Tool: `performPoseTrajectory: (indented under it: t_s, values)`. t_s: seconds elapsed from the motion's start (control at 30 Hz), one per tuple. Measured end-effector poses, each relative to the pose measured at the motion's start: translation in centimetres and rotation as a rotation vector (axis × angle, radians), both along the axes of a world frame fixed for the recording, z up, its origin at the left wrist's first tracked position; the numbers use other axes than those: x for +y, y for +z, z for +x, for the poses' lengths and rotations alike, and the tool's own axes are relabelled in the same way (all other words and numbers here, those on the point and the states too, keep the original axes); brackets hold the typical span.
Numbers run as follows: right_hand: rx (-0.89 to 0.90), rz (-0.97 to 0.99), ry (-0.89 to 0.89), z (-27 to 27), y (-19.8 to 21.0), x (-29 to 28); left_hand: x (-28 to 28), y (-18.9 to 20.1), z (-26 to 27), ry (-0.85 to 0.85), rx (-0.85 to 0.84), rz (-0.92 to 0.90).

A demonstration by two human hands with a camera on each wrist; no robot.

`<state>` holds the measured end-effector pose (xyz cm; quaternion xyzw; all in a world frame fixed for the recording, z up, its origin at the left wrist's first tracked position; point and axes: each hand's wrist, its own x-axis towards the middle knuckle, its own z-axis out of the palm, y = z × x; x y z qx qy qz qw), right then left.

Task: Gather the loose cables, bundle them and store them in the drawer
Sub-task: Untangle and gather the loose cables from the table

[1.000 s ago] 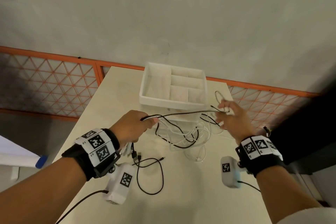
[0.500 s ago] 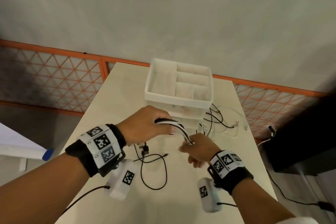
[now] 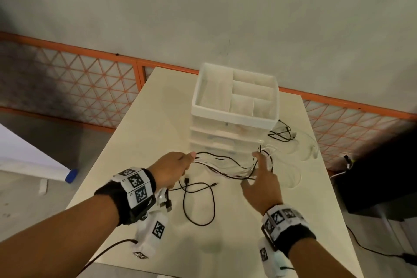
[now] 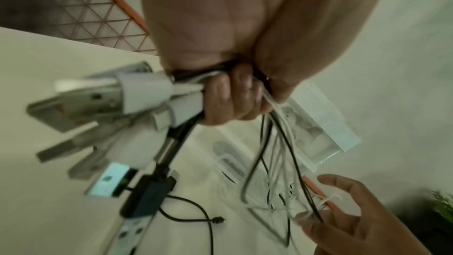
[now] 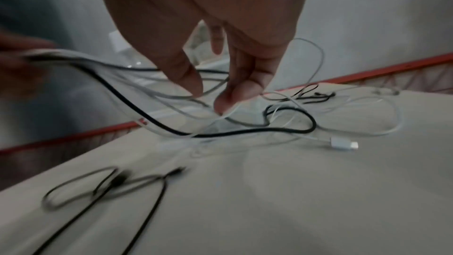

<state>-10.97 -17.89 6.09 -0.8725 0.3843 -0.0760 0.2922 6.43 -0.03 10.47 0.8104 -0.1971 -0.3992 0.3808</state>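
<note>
**A:** Beige table (image 3: 158,119) against a grey wall, orange mesh rail behind. Left-hand status?

**B:** Left hand (image 3: 173,170) is a tight fist. Fingers (image 4: 228,102) curl round one end of the cables (image 3: 225,166), black and white strands together. The plug ends (image 4: 137,92) stick out of the back of the fist. Reads as the anchor: ends lined up in one grip so the rest can be folded against it.

**A:** Right?

**B:** Right hand (image 3: 261,183) is spread. In the wrist view, thumb and forefinger tips (image 5: 232,92) are close together at a white strand; contact or a real pinch, can't tell, it's blurred. Other fingers look relaxed. My guess: it's feeding slack toward the fist.

**A:** Where's the rest of the run?

**B:** Strands sag from the fist across to the right hand, then trail onto the table beside the drawer unit (image 3: 234,119). White loops and a small black tangle (image 3: 281,134) lie right of the unit. One black cable (image 3: 198,205) lies looped near the left wrist, not gathered.

**A:** Drawers?

**B:** All look shut. Top tray is open, with dividers. Bundling isn't finished, so storing comes later.
</note>
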Motion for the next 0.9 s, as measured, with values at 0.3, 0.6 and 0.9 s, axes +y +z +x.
performPoseTrajectory:
  t_s: [0.3, 0.6, 0.9]
  values:
    - [-0.077, 0.034, 0.153, 0.3, -3.7, 4.2, -0.5, -1.3, 1.8, 0.289, -0.172, 0.021]
    - [0.41, 0.02, 0.557, -0.5, -6.4, 4.4, -0.4, -0.4, -0.2, 0.014, 0.039, -0.062]
    - [0.458, -0.277, 0.665, -0.6, -7.1, 5.4, 0.0, -0.2, -0.3, 0.05, 0.104, -0.061]
